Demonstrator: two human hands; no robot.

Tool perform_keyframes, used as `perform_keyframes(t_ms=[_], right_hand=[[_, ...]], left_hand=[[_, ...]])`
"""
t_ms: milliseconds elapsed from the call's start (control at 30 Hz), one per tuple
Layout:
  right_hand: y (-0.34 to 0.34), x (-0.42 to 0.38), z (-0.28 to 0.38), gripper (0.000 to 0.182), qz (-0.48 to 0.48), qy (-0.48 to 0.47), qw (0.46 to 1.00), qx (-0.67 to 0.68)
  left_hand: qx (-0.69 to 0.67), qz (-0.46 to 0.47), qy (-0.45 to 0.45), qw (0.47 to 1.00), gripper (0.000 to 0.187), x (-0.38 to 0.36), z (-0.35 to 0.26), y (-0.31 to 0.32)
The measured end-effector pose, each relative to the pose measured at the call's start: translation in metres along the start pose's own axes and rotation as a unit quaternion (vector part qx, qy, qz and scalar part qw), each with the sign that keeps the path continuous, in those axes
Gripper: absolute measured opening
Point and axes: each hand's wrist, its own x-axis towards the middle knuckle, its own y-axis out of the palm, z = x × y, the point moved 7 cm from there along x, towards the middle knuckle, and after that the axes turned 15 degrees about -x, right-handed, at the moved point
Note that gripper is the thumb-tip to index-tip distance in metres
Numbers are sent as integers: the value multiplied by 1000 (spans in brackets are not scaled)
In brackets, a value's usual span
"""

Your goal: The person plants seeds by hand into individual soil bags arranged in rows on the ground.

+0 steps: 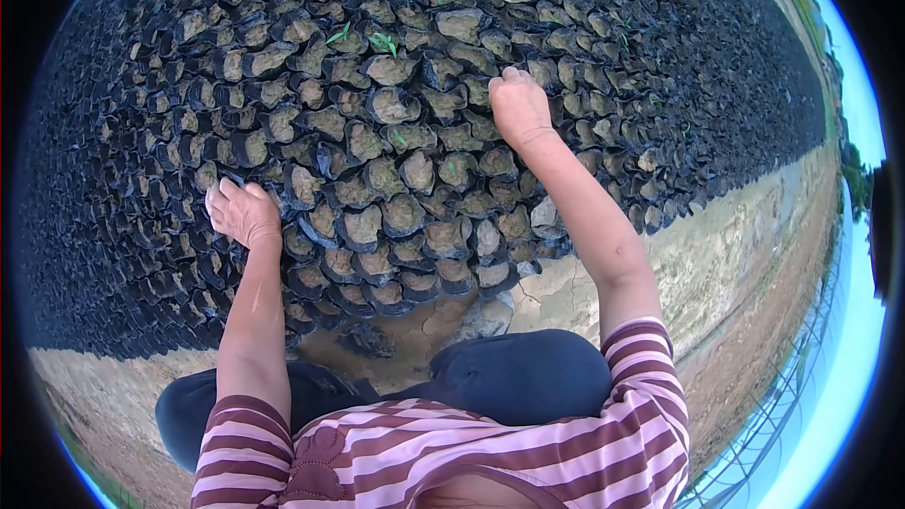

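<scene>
Black plastic nursery bags (401, 214) filled with brown soil stand packed tightly in front of me. My left hand (243, 212) is low over the bags at the left, its fingers curled down among the rims. Farther out and to the right, my right hand (518, 106) is closed, fingertips down against the bag tops. Whatever either hand pinches is hidden beneath the fingers. Between the hands and farther out, a small green seedling (382, 42) grows from one bag, with another sprout (339, 33) beside it.
My bent knees (523, 377) are close to the near edge of the bags. Dry, cracked ground (556, 297) borders them, with a loose dark clump (366, 339) before my legs. A curved frame structure (801, 386) stands at the far right.
</scene>
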Motion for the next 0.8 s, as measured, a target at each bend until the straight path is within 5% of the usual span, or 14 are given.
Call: perform_keyframes(t_ms=[267, 367, 433, 533, 600, 667, 800], right_hand=[[5, 7, 11, 10, -9, -47, 995, -92], [10, 9, -2, 7, -6, -82, 995, -60], [12, 6, -30, 13, 34, 22, 994, 101], [5, -21, -69, 16, 131, 210, 857, 452], [8, -56, -83, 16, 191, 294, 691, 632], [2, -100, -90, 12, 216, 301, 572, 732], [-13, -228, -92, 11, 293, 366, 456, 756]], left_hand=[[3, 3, -6, 1000, 41, 0, 1, 1], [-3, -3, 1, 1000, 40, 0, -1, -1], [1, 7, -2, 1000, 43, 1, 1, -1], [2, 12, -4, 1000, 43, 0, 1, -1], [-5, 1, -2, 1000, 41, 3, -1, -3], [-17, -7, 3, 1000, 38, 1, -1, -2], [-5, 8, -8, 1000, 40, 1, 0, -1]])
